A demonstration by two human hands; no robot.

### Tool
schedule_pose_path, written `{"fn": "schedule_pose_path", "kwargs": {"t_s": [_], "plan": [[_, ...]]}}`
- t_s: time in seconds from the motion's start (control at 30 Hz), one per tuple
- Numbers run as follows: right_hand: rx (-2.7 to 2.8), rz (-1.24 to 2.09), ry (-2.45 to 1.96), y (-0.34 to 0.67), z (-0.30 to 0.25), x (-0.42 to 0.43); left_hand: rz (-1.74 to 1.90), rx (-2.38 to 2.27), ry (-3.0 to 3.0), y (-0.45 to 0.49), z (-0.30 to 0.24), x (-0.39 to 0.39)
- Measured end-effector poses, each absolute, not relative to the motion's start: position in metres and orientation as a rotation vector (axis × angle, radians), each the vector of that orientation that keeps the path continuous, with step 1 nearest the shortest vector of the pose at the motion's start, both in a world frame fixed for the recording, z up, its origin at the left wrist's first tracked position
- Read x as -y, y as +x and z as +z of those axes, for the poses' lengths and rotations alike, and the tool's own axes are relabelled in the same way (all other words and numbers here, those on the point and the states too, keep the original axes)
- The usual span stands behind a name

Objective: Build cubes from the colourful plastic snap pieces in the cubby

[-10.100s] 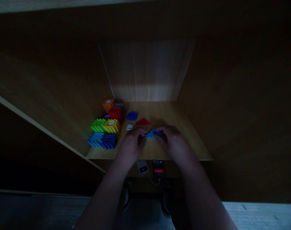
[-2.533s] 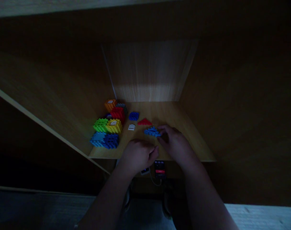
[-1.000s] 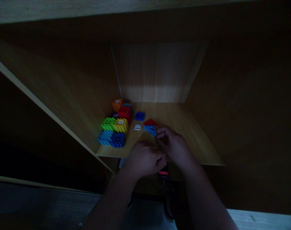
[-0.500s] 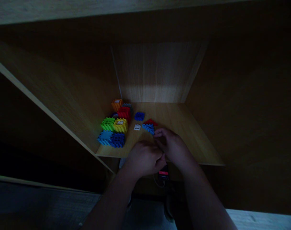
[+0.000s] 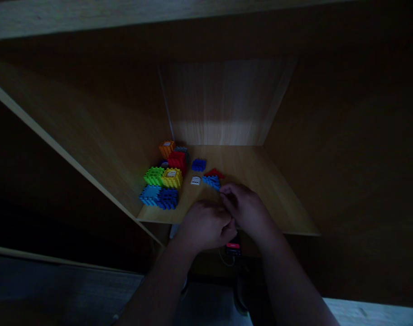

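Note:
On a dim wooden shelf (image 5: 254,181), my left hand (image 5: 206,224) is curled into a loose fist near the front edge, with nothing visible in it. My right hand (image 5: 247,208) sits just right of it, fingers bent and touching the left hand, fingertips a little short of a light blue toothed block piece (image 5: 211,181). A red triangular piece (image 5: 213,173) lies right behind the blue one. What the right fingers hold, if anything, is hidden.
A cluster of interlocked blocks stands at the shelf's left: orange (image 5: 166,147), red (image 5: 177,160), green (image 5: 154,175), yellow (image 5: 172,177), blue (image 5: 159,197). A small dark blue piece (image 5: 199,165) and a white tag (image 5: 195,180) lie nearby. A small device with a red display (image 5: 232,248) hangs below the edge.
My right hand has let go of the light blue piece beside the red triangle and drawn back toward my left hand. The left hand pulled back to the shelf's front edge.

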State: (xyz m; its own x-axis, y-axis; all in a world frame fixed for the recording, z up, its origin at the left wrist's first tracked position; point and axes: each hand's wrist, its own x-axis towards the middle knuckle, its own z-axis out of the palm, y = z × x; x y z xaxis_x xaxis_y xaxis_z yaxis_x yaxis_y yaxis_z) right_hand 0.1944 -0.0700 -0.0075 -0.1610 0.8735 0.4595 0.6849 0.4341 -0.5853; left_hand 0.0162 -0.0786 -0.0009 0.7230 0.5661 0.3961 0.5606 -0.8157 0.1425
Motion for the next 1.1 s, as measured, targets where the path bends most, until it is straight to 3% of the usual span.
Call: {"fn": "schedule_pose_path", "kwargs": {"t_s": [1.1], "plan": [[1.796, 0.178, -1.291, 0.1966, -0.0024, 0.0701, 0.731, -0.972, 2.963, 0.0173, -0.0011, 0.0783]]}}
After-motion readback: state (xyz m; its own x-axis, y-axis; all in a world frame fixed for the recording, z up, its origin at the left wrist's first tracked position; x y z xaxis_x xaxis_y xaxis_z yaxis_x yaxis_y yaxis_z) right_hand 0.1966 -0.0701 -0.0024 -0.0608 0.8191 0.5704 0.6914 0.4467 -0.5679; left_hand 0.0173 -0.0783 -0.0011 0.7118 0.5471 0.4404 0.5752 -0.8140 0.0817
